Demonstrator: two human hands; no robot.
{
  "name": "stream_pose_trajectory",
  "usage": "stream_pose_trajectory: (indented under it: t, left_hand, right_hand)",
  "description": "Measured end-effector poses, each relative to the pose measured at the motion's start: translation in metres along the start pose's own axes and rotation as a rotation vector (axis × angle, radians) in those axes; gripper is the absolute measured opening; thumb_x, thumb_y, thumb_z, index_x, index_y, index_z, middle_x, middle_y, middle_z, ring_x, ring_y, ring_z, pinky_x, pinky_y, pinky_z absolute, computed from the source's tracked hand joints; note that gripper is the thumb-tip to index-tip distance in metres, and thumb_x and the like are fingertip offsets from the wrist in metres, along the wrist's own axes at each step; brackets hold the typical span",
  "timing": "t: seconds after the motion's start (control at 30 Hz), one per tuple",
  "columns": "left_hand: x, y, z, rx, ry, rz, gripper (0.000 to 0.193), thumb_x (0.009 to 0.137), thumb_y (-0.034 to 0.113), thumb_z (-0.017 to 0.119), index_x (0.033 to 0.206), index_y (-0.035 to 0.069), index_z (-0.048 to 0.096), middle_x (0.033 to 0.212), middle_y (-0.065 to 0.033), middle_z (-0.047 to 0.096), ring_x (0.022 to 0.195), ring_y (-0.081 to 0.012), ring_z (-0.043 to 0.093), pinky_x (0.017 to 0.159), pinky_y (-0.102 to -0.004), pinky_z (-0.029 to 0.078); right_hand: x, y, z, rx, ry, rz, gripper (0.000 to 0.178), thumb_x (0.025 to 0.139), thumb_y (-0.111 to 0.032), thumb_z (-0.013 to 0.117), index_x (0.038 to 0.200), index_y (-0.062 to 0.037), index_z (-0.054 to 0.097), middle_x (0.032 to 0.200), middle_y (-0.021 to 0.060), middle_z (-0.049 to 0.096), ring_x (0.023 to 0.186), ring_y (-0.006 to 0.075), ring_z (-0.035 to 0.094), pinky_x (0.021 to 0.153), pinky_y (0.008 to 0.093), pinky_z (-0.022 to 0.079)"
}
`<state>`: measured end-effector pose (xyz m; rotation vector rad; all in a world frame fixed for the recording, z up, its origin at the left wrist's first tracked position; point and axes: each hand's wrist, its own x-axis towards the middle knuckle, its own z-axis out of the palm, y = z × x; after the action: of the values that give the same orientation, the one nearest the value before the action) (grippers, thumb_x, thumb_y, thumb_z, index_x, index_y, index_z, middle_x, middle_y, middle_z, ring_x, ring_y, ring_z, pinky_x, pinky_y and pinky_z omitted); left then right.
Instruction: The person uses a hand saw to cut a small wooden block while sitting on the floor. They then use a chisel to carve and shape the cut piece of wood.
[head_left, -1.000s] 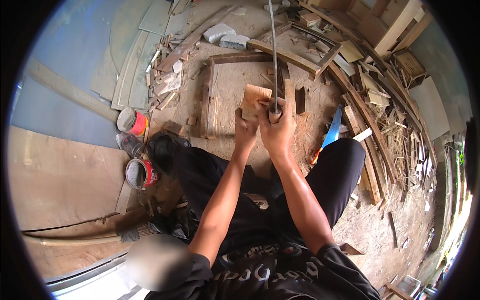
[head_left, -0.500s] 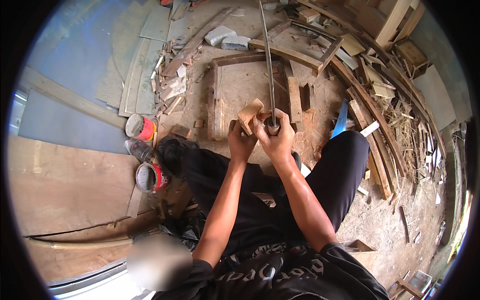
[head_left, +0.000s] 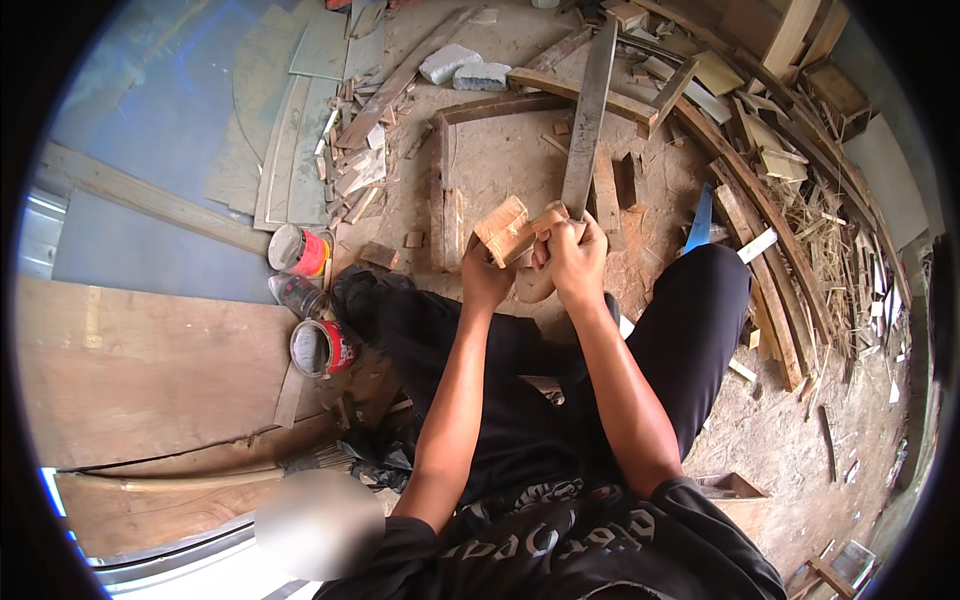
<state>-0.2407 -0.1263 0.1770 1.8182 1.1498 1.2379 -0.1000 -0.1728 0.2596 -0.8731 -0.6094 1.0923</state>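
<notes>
My left hand is closed around a short, pale wood block with a rough-cut end, held tilted above my lap. In my right hand is a machete, its long grey blade pointing up and away from me with the flat side showing. My fingers hide most of its grip. Between the two hands a smaller piece of light wood shows; whether it joins the block I cannot tell. Both hands are close together, between my bent knees.
A timber frame lies on the dusty floor ahead. Two paint cans stand at left near a plywood sheet. Planks and scraps pile up at right, beside a blue saw-like blade. Pale blocks lie farther off.
The machete blade has turned from edge-on to showing its flat side, and its tip has swung right. My right hand has shifted slightly right; the wood block stays in my left hand.
</notes>
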Motion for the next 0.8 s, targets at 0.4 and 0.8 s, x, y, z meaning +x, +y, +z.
stream_pose_trajectory:
  t: [0.4, 0.8]
  left_hand:
    - [0.017, -0.068, -0.075, -0.939, -0.141, -0.395, 0.067, 0.064, 0.002, 0.07, 0.13, 0.002, 0.058, 0.124, -0.0066, 0.064, 0.126, -0.0254, 0.055, 0.113, -0.038, 0.037]
    - [0.046, -0.092, -0.089, -1.035, -0.162, -0.448, 0.064, 0.054, 0.004, 0.062, 0.118, 0.002, 0.058, 0.118, -0.01, 0.061, 0.122, -0.0305, 0.054, 0.115, -0.0425, 0.035]
  right_hand:
    - [0.004, 0.002, -0.006, -0.381, 0.181, 0.165, 0.057, 0.092, -0.028, 0.079, 0.124, 0.0111, 0.053, 0.063, 0.0018, 0.055, 0.048, 0.0105, 0.053, 0.043, 0.0287, 0.043]
    - [-0.011, 0.03, -0.001, -0.503, 0.042, 0.078, 0.045, 0.097, -0.019, 0.072, 0.131, 0.0051, 0.054, 0.063, -0.002, 0.053, 0.048, 0.0068, 0.049, 0.043, 0.0259, 0.039]
